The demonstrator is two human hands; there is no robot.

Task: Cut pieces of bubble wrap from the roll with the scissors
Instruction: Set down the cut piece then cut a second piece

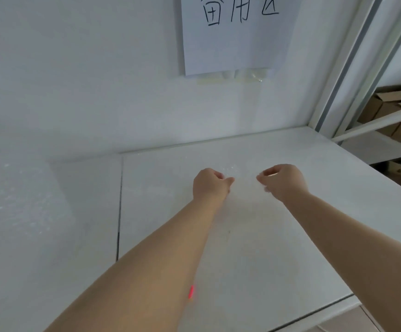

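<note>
looked down on a white tabletop (319,168) set against a white wall (87,80). found a bulky translucent mass of bubble wrap (15,200) resting at far left. pinched the far edge of a thin clear sheet of bubble wrap (231,169), spread mid-table, with the left hand (209,185), fingers curled onto thumb. glimpsed a red sliver (191,291) by the left forearm; could not tell what. noted a taped white paper sign (233,44) above. pinched the same edge with the right hand (284,180). saw brown cardboard boxes (386,109) on a pale metal shelf (371,123) at far right.
</note>
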